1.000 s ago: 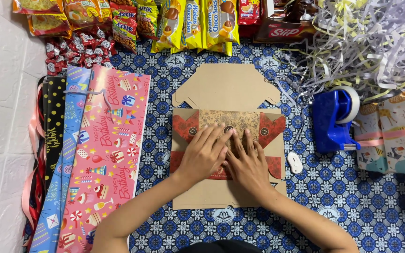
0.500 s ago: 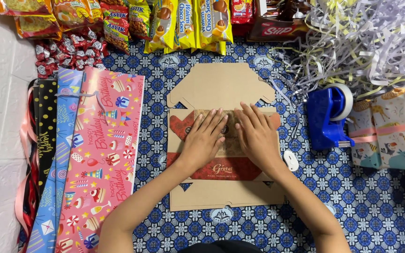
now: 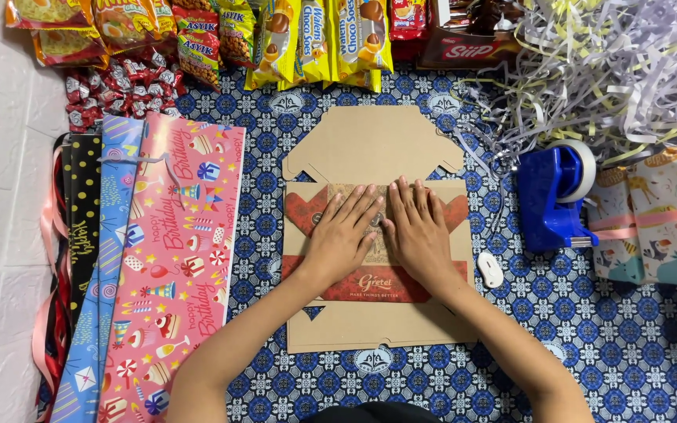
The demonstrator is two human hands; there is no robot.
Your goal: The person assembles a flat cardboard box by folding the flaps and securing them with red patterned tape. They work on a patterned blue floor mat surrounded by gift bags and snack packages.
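A flattened brown cardboard box (image 3: 370,145) with red printed panels lies on a blue patterned cloth (image 3: 620,337). Both of my hands press flat on its middle, side by side. My left hand (image 3: 344,233) rests on the left of the printed panel, fingers spread and pointing away from me. My right hand (image 3: 418,227) lies just beside it, fingers together, touching the fold line near the upper flap. Neither hand grips anything.
Sheets of gift wrap (image 3: 170,258) lie stacked at the left. Snack packets (image 3: 307,35) line the far edge. Shredded paper (image 3: 613,70) is piled at the far right, above a blue tape dispenser (image 3: 554,192). A small white cutter (image 3: 490,269) lies beside the box. More wrapping paper (image 3: 652,219) is at the right.
Both hands have slid away from me up the box, from its lower middle to the fold near the upper flap. The red lower band is now uncovered.
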